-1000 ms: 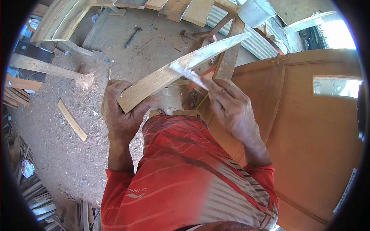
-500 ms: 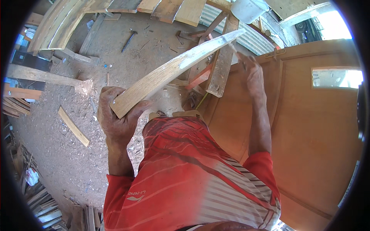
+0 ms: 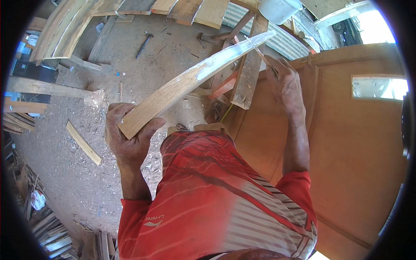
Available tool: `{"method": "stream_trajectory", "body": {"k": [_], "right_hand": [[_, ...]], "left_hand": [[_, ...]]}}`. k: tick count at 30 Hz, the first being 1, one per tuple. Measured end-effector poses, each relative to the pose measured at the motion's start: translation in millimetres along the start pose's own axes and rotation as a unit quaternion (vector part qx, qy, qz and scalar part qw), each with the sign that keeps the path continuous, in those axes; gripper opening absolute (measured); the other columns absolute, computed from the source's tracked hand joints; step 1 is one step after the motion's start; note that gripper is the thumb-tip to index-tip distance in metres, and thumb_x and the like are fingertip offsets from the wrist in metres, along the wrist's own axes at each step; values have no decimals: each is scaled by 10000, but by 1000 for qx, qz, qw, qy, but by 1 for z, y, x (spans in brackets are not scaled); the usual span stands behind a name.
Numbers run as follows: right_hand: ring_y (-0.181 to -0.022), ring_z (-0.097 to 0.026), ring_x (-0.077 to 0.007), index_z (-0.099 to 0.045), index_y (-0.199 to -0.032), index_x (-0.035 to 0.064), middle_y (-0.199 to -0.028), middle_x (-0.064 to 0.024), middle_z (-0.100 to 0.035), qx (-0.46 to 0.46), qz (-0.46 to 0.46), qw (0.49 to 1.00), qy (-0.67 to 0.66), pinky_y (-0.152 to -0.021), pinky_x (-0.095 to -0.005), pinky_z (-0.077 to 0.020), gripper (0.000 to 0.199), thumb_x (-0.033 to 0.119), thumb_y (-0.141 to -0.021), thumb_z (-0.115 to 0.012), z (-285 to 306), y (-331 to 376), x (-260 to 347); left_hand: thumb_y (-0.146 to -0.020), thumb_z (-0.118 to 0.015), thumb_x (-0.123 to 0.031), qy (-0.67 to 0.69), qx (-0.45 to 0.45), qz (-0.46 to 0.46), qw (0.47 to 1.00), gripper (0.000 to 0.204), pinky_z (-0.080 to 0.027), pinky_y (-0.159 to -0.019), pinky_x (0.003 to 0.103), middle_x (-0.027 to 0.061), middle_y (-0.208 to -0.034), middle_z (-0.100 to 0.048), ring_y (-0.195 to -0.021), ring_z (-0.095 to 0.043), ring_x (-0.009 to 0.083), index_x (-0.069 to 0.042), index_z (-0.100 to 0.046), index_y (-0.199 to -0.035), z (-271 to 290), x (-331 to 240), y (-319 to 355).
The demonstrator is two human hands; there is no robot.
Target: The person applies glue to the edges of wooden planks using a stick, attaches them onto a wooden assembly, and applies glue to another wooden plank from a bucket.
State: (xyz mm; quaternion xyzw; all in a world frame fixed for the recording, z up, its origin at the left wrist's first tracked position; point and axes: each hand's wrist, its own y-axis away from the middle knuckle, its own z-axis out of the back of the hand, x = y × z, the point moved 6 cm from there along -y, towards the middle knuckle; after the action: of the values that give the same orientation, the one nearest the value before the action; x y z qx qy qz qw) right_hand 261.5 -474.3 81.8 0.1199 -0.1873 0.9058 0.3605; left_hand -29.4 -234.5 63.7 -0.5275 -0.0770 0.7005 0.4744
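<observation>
My left hand (image 3: pixel 132 132) is closed around the near end of a curved wooden board (image 3: pixel 173 92), which slants up and away to the right. Its far half carries a wet-looking white coating, while bare grain shows near my grip. In my right hand (image 3: pixel 286 84) a thin stick (image 3: pixel 258 50) is pinched, its tip against the coated top near the board's far end. The fingers partly hide the stick's lower part.
A white bucket (image 3: pixel 279 11) stands beyond the board, near a wooden bench (image 3: pixel 248 82). At right leans a large brown door (image 3: pixel 346 143). A hammer (image 3: pixel 144 45) and a wood strip (image 3: pixel 83 143) lie on the dirt floor. Scrap wood (image 3: pixel 52 236) is piled lower left.
My right hand has shifted slightly, bringing the stick's tip up and left onto the coated top. My left hand and the board's near end have moved a little left and down.
</observation>
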Motion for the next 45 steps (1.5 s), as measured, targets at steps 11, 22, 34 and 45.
{"method": "stream_trajectory", "body": {"k": [11,22,34,45], "right_hand": [[-925,-666,-414,-676,-1268,90,-1004,-202,-677,-33,0,997,69,-801,-506,-520,334,79,-947,-581,-28,-34,-46],[-926,-687,-375,-655,-1251,51,-1050,-171,-675,-7,103,993,-58,-751,-470,-575,356,13,-898,-627,-11,25,63],[-1038,-689,-333,-601,-1363,75,-1151,-159,-684,62,190,973,-111,-853,-426,-597,476,53,-891,-661,-9,40,102],[-1100,-671,-385,-523,-1395,19,-1259,-179,-652,186,240,934,-189,-923,-460,-577,617,38,-819,-742,-25,-6,193]], "left_hand": [[-733,-931,-238,47,24,29,998,574,-489,-828,347,80,-986,-600,-935,-583,226,-28,-558,-1116,-3,7,5],[-718,-931,-194,41,20,22,999,572,-491,-823,351,81,-988,-594,-927,-585,234,-29,-559,-1120,-2,4,1],[-707,-927,-383,18,20,-3,1000,637,-505,-747,359,83,-956,-623,-863,-604,248,-38,-561,-1098,-4,3,0],[-737,-569,-868,-29,21,82,996,980,-514,-828,371,112,-1054,-613,-950,-633,254,9,-556,-1174,0,11,17]]}}
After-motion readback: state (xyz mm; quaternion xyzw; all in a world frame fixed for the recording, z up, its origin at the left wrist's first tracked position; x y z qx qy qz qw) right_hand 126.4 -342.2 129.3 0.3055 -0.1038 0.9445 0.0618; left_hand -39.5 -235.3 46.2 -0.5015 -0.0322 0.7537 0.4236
